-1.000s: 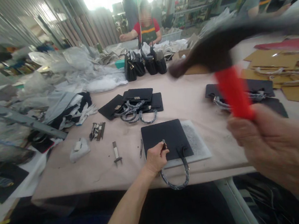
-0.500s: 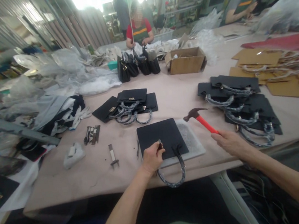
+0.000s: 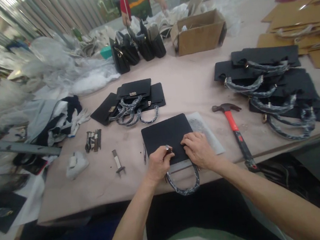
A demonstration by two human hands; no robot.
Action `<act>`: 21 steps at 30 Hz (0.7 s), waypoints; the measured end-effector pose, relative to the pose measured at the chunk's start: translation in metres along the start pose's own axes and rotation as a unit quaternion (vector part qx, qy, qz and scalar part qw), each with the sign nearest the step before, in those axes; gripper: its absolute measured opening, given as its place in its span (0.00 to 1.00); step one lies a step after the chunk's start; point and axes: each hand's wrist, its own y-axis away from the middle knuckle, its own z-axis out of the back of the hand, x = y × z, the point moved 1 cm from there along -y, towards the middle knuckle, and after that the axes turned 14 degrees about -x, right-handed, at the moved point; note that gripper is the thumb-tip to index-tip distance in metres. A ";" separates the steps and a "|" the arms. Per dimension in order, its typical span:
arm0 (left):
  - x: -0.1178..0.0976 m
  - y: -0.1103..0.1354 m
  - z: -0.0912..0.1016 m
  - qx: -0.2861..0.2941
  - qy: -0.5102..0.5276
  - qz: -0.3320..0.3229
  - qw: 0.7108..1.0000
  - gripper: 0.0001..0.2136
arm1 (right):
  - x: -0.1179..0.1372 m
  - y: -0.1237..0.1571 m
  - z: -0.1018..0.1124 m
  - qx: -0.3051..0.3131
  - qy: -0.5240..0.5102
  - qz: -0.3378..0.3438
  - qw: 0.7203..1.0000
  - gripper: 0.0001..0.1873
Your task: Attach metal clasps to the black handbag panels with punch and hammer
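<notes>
My left hand (image 3: 158,163) is closed around a short metal punch (image 3: 167,148), held over the lower part of a black bag panel (image 3: 164,129). My right hand (image 3: 198,148) rests at the panel's lower right, fingers bent together near the base of the handle. Whatever is under those fingertips is hidden. A plastic-wrapped bag handle (image 3: 186,190) loops from the panel's near edge over the table edge. Beneath the panel lies a pale stone slab (image 3: 208,131). A claw hammer (image 3: 233,126) with a red and black grip lies on the table to the right.
Black panels with wrapped handles are piled at the right (image 3: 277,78) and at back left (image 3: 135,88). A cardboard box (image 3: 199,35) and several black bags (image 3: 146,45) stand farther back, before a person in red (image 3: 136,0). Metal tools (image 3: 117,162) lie left.
My right hand has put the hammer down on the table and moved left onto the black panel. My left hand stays on the punch. The view has tilted downward.
</notes>
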 end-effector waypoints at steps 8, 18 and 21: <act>-0.003 0.001 0.002 -0.065 0.000 0.051 0.997 0.04 | -0.007 0.003 -0.006 -0.008 -0.028 -0.021 0.999 0.09; -0.001 0.005 0.002 -0.092 0.026 0.141 0.985 0.05 | -0.008 0.003 -0.007 -0.007 -0.031 -0.023 0.999 0.09; -0.005 0.001 0.002 -0.058 0.032 0.122 0.990 0.05 | -0.008 0.003 -0.007 -0.007 -0.033 -0.025 0.999 0.09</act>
